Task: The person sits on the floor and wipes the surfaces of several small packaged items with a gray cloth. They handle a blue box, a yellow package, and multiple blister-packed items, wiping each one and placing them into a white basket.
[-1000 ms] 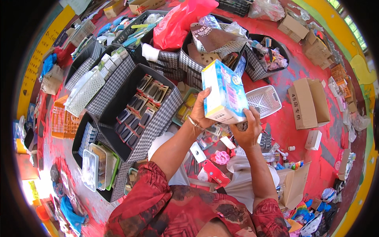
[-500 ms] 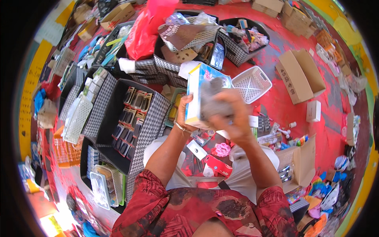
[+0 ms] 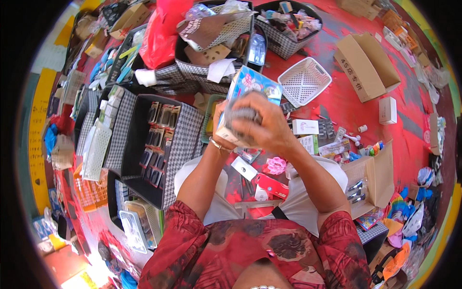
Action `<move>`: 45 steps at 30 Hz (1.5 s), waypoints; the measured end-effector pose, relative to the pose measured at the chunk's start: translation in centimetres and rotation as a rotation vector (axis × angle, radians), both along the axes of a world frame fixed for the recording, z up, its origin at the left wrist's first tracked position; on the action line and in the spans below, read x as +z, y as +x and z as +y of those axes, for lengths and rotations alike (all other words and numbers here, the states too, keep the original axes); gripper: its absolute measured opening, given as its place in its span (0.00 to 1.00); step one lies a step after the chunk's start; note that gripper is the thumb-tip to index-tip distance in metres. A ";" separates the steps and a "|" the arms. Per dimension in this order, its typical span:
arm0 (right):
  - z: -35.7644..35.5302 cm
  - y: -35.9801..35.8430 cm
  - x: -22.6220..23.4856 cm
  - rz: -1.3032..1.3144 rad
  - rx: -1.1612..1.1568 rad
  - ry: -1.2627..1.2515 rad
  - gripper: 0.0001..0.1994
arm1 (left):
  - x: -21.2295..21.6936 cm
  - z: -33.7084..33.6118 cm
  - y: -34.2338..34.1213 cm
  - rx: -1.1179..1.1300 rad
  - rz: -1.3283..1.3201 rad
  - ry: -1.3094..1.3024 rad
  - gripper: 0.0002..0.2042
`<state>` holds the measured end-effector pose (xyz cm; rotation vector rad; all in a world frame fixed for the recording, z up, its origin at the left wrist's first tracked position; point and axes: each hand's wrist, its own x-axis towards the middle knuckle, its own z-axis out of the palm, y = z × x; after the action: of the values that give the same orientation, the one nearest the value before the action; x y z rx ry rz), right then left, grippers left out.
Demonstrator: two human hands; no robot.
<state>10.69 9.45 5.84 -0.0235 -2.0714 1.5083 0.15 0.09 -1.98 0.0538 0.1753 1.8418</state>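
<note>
Box [image 3: 252,86], light blue with colourful print, is held up in front of the chest over the red floor [image 3: 346,103], between both hands. Left hand [image 3: 220,126] is wrapped round the lower left edge, thumb on the near face, a thin bracelet at the wrist. Right hand [image 3: 262,123] is closed over the front and top, fingers curled down, blurred with motion; what the fingertips grip cannot be told. For a clean handling the box should be kept steady by the left hand while the right works at the upper end; a firm but light pinch is advised, as thin card would crush. Just beyond sits a white lattice basket [image 3: 304,81], empty side up. Left of it, a black checked tray [image 3: 185,137] with rows of small dark packs. Right, an open cardboard carton [image 3: 361,65]. Small packets and tubes are scattered near the knees.
</note>
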 end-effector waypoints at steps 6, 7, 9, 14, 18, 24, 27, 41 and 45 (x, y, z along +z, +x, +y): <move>1.5 3.1 2.0 -0.201 0.185 0.246 0.11 | 1.2 -0.5 -1.1 0.075 0.119 -0.307 0.30; 2.4 3.7 2.5 -0.454 -0.061 0.143 0.09 | 1.2 -0.6 -1.1 0.049 0.052 -0.266 0.30; 3.6 4.1 3.1 -0.514 -0.508 -0.141 0.08 | 0.9 -0.5 -0.8 0.013 -0.002 -0.299 0.30; 0.2 1.2 1.4 0.217 -0.350 0.557 0.11 | 0.3 -0.2 -0.1 -0.033 0.024 -0.316 0.31; -0.4 0.3 -1.4 0.043 -0.228 0.766 0.12 | 0.8 -0.4 -0.1 0.011 0.065 -0.254 0.31; 4.1 3.0 -1.3 -0.443 -0.531 0.598 0.08 | 2.1 -1.0 -1.6 0.232 0.019 -0.206 0.36; 3.5 2.1 0.0 -0.034 -0.845 0.494 0.08 | 1.8 -0.8 -1.5 0.226 -0.008 -0.145 0.34; 5.8 3.5 -2.9 -0.344 -0.557 -0.170 0.09 | 1.9 -1.6 -2.1 0.280 -0.039 -0.011 0.27; 4.6 2.5 -3.4 -0.525 -0.104 -0.992 0.24 | 1.2 -1.7 -1.6 0.173 -0.040 -0.031 0.26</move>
<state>13.23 14.03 2.46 -0.9615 -1.3833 2.4785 -1.45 -1.56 -0.73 -0.0206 0.1847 2.0107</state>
